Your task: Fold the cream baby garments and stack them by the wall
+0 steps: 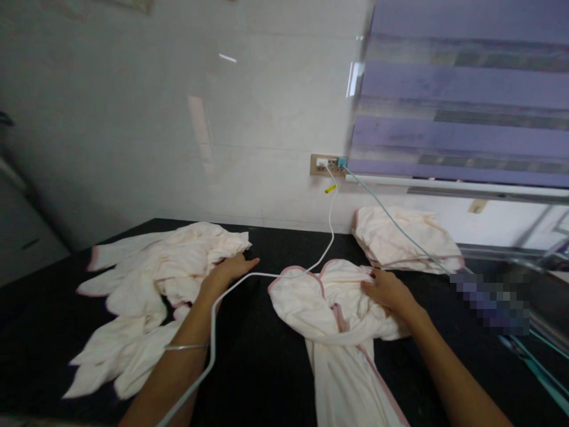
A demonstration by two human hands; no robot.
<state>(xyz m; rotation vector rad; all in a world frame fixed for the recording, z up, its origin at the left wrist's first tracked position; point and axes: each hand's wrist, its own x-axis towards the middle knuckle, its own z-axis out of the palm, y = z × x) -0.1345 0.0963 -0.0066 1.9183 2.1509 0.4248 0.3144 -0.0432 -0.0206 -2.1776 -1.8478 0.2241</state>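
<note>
Head view of a black counter set against a pale tiled wall. The left hand lies palm down, fingers together and extended, on the right edge of a loose heap of cream garments that spreads over the left half of the counter; a thin bangle circles the wrist. The right hand rests on the upper right part of a single cream garment with pink edging at the centre of the counter — fingers curled onto the cloth, though whether they pinch it cannot be told. This garment runs toward the near edge. A folded cream stack sits behind it, near the wall and apart from both hands. A white cable drops from a wall socket, crosses the counter between the hands and passes over the left forearm. A teal cable leaves the same socket and runs over the folded stack — to the right. A striped purple blind hangs at upper right.
</note>
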